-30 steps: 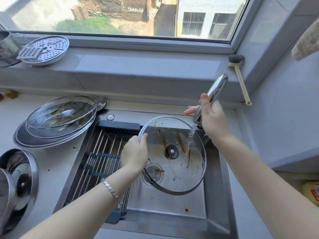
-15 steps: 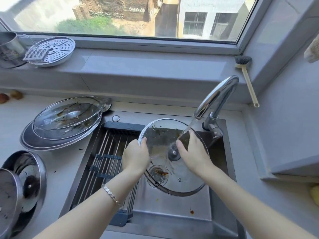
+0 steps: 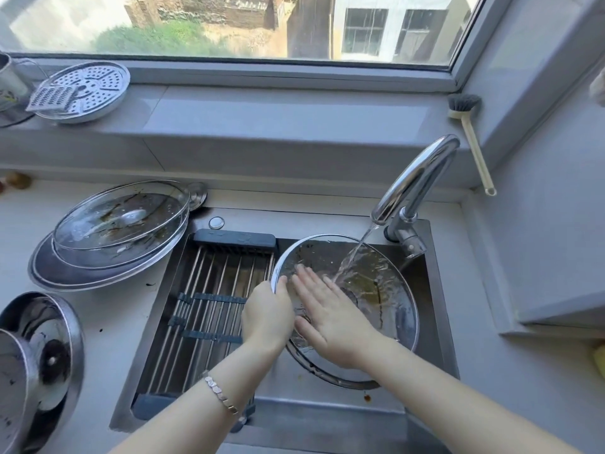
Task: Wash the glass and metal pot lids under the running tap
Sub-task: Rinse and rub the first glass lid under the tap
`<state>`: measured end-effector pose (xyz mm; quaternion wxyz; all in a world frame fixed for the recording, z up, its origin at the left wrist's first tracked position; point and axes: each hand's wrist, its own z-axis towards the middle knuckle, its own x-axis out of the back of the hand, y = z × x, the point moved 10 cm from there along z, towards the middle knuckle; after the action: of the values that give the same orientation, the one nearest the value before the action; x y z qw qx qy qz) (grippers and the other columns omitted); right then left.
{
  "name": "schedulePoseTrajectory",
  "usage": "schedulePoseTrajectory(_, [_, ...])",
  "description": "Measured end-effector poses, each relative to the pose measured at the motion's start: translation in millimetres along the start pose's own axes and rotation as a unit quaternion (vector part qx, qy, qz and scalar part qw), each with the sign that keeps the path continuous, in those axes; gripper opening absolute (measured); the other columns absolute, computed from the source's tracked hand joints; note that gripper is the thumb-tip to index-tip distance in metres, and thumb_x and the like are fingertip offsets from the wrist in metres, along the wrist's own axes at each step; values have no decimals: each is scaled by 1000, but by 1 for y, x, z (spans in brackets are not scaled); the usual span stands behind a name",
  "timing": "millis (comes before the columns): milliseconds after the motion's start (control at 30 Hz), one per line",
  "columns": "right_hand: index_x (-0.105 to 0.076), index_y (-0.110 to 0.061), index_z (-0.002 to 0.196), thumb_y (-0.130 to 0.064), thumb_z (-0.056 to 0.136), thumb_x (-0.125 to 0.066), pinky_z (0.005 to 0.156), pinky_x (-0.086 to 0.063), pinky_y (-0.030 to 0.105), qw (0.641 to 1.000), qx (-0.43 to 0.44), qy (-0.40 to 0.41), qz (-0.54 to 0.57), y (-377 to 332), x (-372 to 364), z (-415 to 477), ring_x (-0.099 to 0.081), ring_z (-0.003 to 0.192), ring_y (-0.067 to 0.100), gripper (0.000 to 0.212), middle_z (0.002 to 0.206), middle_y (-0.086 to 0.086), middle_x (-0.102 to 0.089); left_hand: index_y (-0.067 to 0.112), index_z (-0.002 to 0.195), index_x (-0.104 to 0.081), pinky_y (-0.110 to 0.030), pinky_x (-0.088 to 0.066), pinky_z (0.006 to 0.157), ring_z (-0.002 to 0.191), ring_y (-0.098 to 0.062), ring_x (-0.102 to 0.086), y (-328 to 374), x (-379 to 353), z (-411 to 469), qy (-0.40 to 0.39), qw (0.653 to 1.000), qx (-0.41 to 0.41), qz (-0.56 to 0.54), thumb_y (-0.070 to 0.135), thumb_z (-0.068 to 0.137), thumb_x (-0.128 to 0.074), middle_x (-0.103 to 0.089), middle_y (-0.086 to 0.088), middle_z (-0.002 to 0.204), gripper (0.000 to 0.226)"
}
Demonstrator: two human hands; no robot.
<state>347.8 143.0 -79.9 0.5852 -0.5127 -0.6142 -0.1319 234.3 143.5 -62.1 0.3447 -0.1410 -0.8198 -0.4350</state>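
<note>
A round glass lid (image 3: pixel 379 290) with a metal rim and brown streaks is held tilted over the steel sink (image 3: pixel 327 417). My left hand (image 3: pixel 266 314) grips its left rim. My right hand (image 3: pixel 327 317) lies flat on the glass with straight fingers, covering the lid's left half. Water pours from the chrome tap (image 3: pixel 415 178) onto the lid's upper part. Two more dirty glass lids (image 3: pixel 121 221) are stacked on the counter to the left. Metal lids (image 3: pixel 39 352) lie at the bottom left.
A roll-up drying rack (image 3: pixel 212 296) covers the sink's left part. On the window sill stand a perforated steamer plate (image 3: pixel 88 90) with a small grater on it and, at the right, a dish brush (image 3: pixel 471 136). A grey cabinet edge juts out at the right.
My right hand has left the tap and then the lid's knob, and now lies flat on the glass further left. The water stream now hits the lid. My left hand keeps its grip.
</note>
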Motion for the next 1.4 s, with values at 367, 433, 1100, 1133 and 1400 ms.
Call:
schedulePoseTrajectory(367, [16, -22, 144, -61, 90, -2, 117, 10, 32, 996, -69, 48, -17, 26, 30, 8, 27, 134, 6, 69, 143, -8, 29, 8, 76, -55, -39, -52, 73, 69, -31, -66, 9, 1, -9, -34, 997, -37, -52, 35, 96, -37, -61, -4, 58, 38])
schedulePoseTrajectory(433, [11, -16, 147, -55, 92, -4, 116, 12, 30, 998, -38, 43, -7, 10, 28, 7, 28, 134, 7, 69, 142, -6, 29, 10, 73, -54, -40, -51, 74, 72, -33, -66, 9, 1, -9, -33, 997, -46, -53, 35, 96, -37, -62, -7, 61, 37])
schedulePoseTrajectory(1100, [20, -6, 144, -58, 87, -4, 110, 19, 28, 965, -243, 77, 52, 52, 3, -48, 35, 132, 14, 81, 143, 8, 38, 3, 73, -52, -40, -45, 65, 65, -31, -60, 15, 47, -24, 108, 987, -99, -61, 35, 96, -39, -64, -15, 66, 42])
schedulePoseTrajectory(1133, [22, -5, 143, -58, 89, -5, 109, 20, 29, 964, -249, 59, 71, 44, -7, -51, 36, 130, 15, 81, 140, 7, 41, 3, 73, -51, -40, -45, 65, 63, -31, -59, 16, 48, -27, 119, 986, -104, -58, 35, 96, -38, -64, -15, 65, 42])
schedulePoseTrajectory(1400, [26, -9, 141, -68, 83, 2, 111, 21, 30, 948, -266, 150, 92, 54, 20, -33, 34, 135, 16, 86, 149, 9, 34, 4, 76, -53, -41, -50, 66, 64, -30, -60, 18, 45, -29, 126, 984, -111, -65, 37, 97, -36, -63, -13, 66, 42])
